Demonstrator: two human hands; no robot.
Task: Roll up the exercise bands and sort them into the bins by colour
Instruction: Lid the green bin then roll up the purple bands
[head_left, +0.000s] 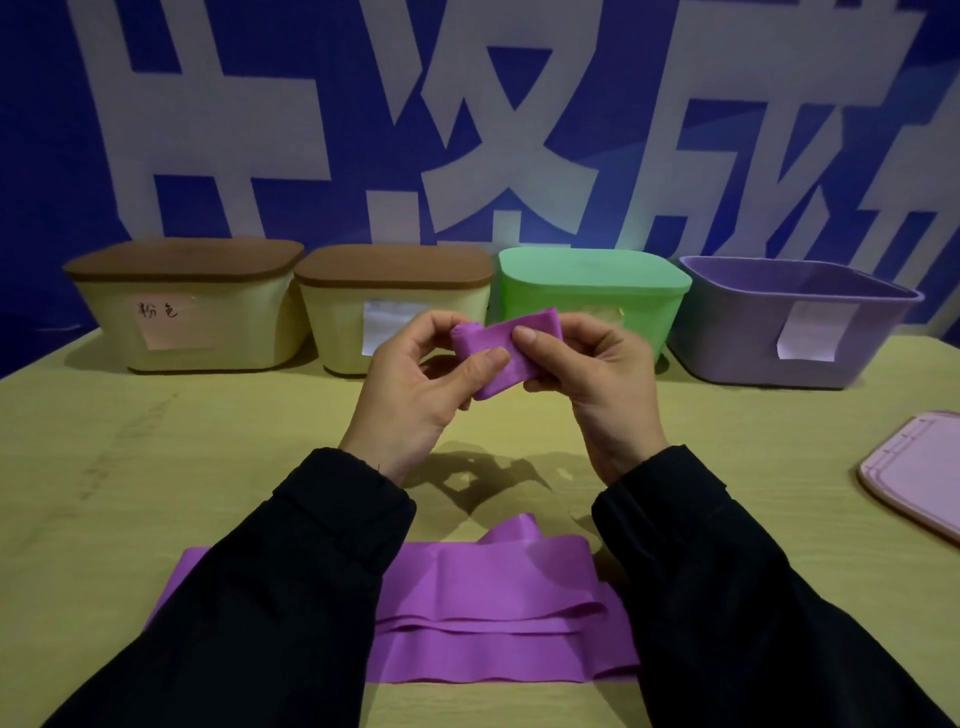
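At six o'clock, loose purple bands lie flat on the table. Above them, the left hand and right hand pinch a purple roll. It looks soft, light and springy; hold its ends. At two o'clock waits the open purple bin.

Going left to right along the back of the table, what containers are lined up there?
Cream bin with a handwritten label → second cream bin, brown lid → green bin, lid on → purple bin, open. A pink lid lies nearer, at far right.
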